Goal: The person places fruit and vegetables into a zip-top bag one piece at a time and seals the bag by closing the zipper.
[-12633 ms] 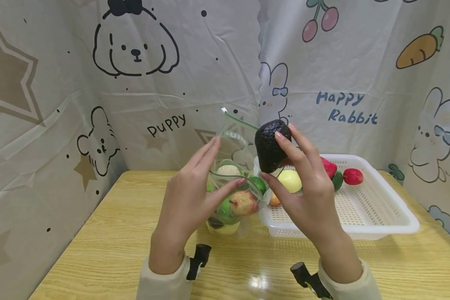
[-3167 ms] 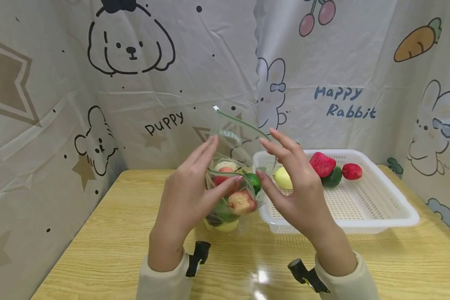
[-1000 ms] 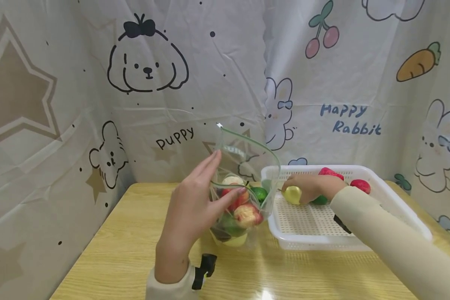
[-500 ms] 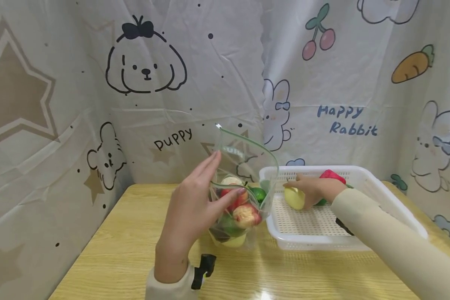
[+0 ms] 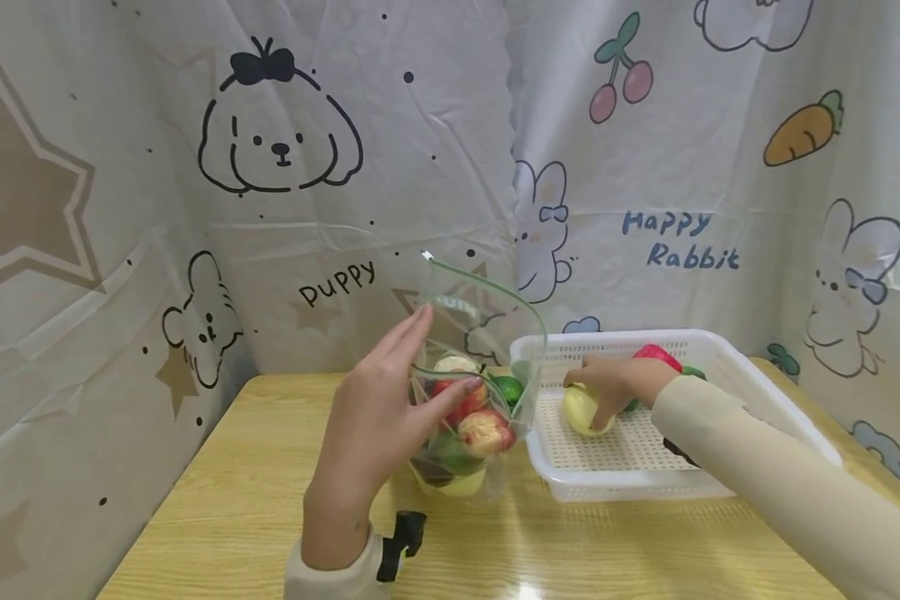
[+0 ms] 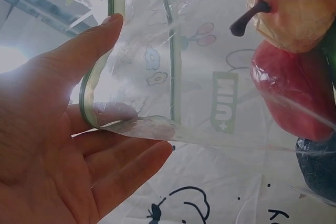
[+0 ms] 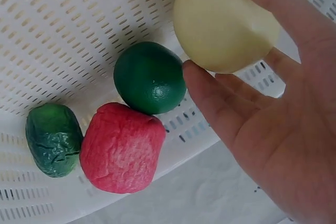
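A clear zip bag with a green seal stands on the table, its mouth held wide. Inside are several fruits, including a red-and-cream peach and a green lime. My left hand keeps the bag's near-left rim spread, its thumb and straight fingers far apart. In the left wrist view the thumb tip touches the seal edge and plastic overlaps some fingers. Over in the basket, my right hand grips a pale yellow pear, thumb and fingers round its sides.
The white perforated basket sits right of the bag. A wrinkled red fruit, a smooth dark green one and a smaller crinkled green one lie beside the pear. A printed curtain hangs behind the table.
The dark avocado has left my right hand, and a red fruit now shows in the bag. My right hand went from the bag to the basket and shifted the pear slightly nearer.
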A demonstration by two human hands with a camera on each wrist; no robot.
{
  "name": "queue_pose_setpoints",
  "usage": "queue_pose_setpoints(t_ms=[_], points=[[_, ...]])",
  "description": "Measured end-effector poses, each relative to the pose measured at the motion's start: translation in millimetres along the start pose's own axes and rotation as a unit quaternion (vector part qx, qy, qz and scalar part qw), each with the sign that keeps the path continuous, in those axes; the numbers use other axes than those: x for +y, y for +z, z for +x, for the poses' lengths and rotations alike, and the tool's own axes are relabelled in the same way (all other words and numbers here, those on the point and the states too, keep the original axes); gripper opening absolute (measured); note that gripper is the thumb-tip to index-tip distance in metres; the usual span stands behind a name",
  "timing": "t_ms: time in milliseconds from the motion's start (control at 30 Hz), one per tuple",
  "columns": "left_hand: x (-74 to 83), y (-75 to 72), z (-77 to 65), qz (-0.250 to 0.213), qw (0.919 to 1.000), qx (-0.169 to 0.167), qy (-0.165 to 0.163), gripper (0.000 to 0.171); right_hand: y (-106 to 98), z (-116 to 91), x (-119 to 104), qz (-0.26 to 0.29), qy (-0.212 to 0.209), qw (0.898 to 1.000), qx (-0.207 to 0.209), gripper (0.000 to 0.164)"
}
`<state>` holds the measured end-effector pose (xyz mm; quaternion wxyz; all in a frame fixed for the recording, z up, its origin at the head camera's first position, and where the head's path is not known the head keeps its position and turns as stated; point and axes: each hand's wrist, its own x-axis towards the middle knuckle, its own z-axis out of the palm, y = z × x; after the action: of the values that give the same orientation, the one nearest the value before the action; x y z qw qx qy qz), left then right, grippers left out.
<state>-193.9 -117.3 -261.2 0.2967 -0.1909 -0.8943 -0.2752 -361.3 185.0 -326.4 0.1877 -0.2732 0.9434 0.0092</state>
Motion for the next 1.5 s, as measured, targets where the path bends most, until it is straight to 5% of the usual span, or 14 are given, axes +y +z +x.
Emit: queue_pose_setpoints(t_ms=[467,1000,1500], points=[[0.3,0.3,-0.5,-0.001,1.0000,-0.004,-0.007,0.082,0.4,3.5,-5.8,-0.031,-0.048,0.998,0.000,0.066],[0.3,1.3,-1.4,-0.001,1.0000,0.006,0.001,0.081,-33.3,-14.6,-7.1,-0.031,-0.054,0.998,0.032,0.068],[-2.3,2.2,-1.8,-0.004,0.9999,0.011,0.006,0.082,-65.4,-66.4,-12.2,0.007,-0.099,0.977,0.188,0.071]])
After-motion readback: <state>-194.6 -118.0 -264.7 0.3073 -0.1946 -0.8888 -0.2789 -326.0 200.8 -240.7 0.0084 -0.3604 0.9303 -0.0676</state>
